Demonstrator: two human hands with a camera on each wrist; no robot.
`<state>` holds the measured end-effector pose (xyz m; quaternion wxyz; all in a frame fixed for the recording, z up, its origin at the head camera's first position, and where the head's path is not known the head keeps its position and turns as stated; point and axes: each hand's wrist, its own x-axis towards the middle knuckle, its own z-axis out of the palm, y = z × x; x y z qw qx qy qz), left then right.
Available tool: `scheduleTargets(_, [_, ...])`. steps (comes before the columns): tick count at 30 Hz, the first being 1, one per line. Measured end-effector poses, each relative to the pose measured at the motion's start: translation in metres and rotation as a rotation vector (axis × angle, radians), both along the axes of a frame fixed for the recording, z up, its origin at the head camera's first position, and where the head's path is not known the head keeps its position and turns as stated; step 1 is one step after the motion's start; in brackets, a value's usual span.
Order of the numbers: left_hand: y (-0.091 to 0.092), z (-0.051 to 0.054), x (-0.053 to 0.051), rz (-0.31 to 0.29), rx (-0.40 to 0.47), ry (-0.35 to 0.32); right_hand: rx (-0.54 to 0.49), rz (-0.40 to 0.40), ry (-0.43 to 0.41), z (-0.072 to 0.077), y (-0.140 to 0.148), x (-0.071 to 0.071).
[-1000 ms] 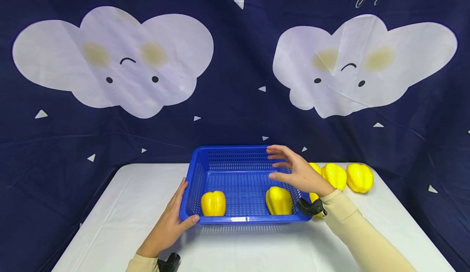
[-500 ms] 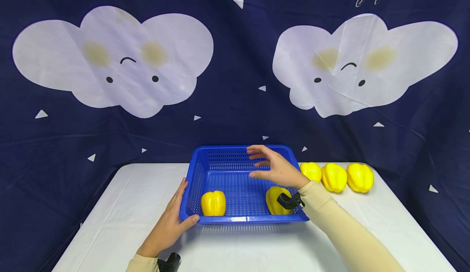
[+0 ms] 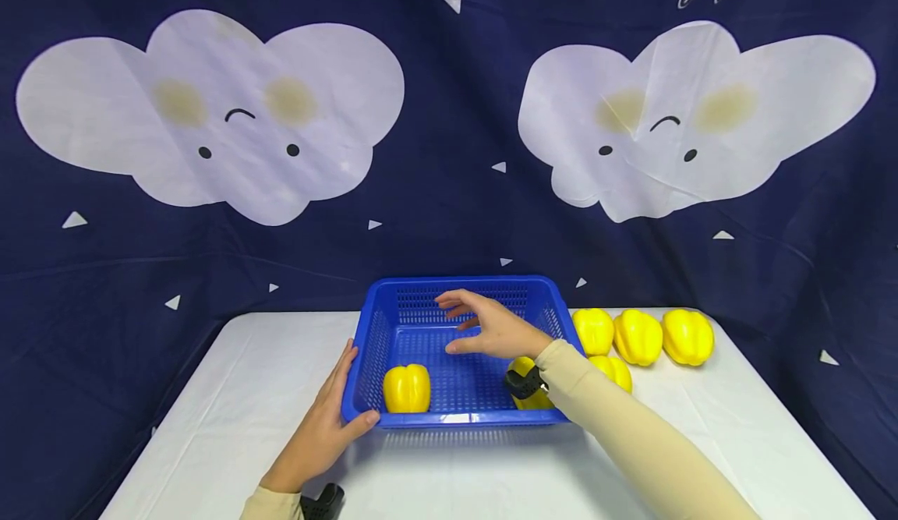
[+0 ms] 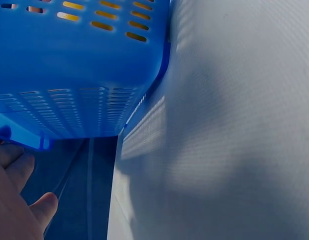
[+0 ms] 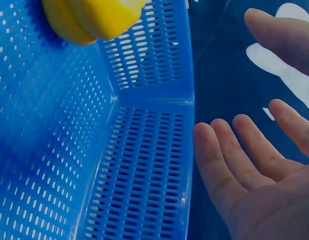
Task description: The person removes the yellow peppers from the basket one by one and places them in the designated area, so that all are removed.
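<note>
As matters stand: two in, four out

The left pepper [image 3: 407, 389] lies inside the near left corner of the basket [image 3: 463, 419]; the right pepper [image 3: 535, 402], partly hidden by a wristband [image 3: 525, 384], lies toward the near right corner. Outside, a row of three peppers [image 3: 638, 337] runs from beside the basket to the far right corner of the table [image 3: 477, 473]. A fourth pepper [image 3: 613, 370], partly covered by the right sleeve [image 3: 645, 442], sits nearer than the row. On this count the work is judged roughly one third done: two in the basket, four left on the table. More behind the sleeve cannot be ruled out.

The right hand [image 3: 494, 333] is over the basket, fingers parted, grasping nothing. The left hand [image 3: 324, 428] rests at the basket's near left corner, thumb on the rim, fingers extended along the wall, not clenched. Beyond the table's far edge hangs a dark blue cloth [image 3: 449, 130].
</note>
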<state>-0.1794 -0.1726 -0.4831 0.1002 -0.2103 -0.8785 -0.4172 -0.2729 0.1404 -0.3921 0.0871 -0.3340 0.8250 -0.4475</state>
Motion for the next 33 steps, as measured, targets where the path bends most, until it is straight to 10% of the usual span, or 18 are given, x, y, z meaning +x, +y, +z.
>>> scheduleTargets(33, [0.000,-0.001,-0.001,-0.018,-0.002,0.007,0.293,0.162,-0.146,-0.025,-0.050,0.000])
